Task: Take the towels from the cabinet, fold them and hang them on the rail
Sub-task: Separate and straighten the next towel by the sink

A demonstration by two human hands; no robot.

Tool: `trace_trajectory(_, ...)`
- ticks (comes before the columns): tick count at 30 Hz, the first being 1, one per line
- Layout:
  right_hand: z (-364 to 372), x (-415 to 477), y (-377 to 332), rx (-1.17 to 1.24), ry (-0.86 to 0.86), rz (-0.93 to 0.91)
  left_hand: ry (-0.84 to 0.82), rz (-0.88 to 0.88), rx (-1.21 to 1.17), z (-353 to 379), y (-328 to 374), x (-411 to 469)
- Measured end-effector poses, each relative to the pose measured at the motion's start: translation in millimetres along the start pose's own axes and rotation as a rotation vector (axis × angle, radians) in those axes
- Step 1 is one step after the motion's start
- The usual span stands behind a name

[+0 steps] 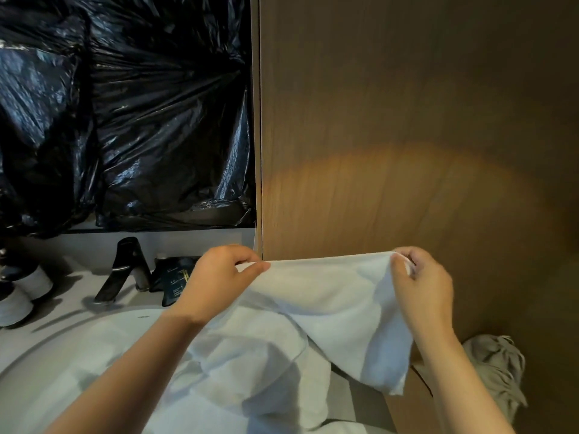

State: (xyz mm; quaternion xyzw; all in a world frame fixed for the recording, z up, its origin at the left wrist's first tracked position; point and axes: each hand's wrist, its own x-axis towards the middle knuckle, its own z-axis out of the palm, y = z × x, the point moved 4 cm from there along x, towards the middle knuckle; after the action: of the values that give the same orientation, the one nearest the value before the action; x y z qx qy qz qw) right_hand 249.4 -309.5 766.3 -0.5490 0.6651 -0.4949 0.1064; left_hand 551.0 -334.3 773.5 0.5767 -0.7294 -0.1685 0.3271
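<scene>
Beyond the left fingertips, at the far left edge, two pale cylindrical items (pixel 22 296) are cut off by the frame and cannot be identified. The print on a dark packet (pixel 175 285) just left of the left hand (pixel 219 277) is too small to be read. The lower part of the white towel (pixel 329 296) is lost among a heap of more white cloth (pixel 250 377) below the wrists, so it cannot be told where one piece ends. The right fingertips are partly buried in a fold.

The towel is held up by its top edge, stretched between the two hands. Its left corner is pinched between the left thumb and curled fingers. Its right corner is gripped by the right hand (pixel 423 286), whose fingers are curled round bunched cloth. From that edge the fabric hangs slack, plain white and softly creased, with one loose corner drooping below the right wrist.

Left of the left fingers a dark faucet (pixel 125 270) is seen above a white basin rim (pixel 94 327). Higher up, crumpled black plastic sheeting (pixel 125 104) is spread. Beyond the right fingers a brown wooden panel (pixel 407 120) rises close. Right of the right forearm a grey crumpled cloth (pixel 498 368) is partly hidden.
</scene>
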Motion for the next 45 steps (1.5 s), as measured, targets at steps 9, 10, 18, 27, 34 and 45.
trace_trajectory(9,49.0,-38.0,-60.6,-0.019,-0.447,-0.368,0.105,0.165,-0.073,9.5,53.2,0.1)
trace_trajectory(10,51.4,-38.1,-59.7,0.007,-0.476,-0.363,0.1,0.179,-0.089,9.0,56.4,-0.2)
trace_trajectory(18,50.7,-27.0,-59.8,0.172,-0.491,-0.318,0.015,0.216,-0.158,7.5,63.3,-4.3)
trace_trajectory(27,7.7,2.4,-28.0,0.106,-0.171,-0.11,0.001,0.103,-0.076,-7.6,21.6,-9.8)
trace_trajectory(34,47.2,-26.6,-69.2,0.16,-0.471,-0.326,0.012,0.217,-0.089,-5.0,51.2,-7.0)
trace_trajectory(45,40.2,-15.1,-68.2,0.113,-0.339,-0.409,-0.035,0.231,-0.104,-7.8,54.3,-6.6)
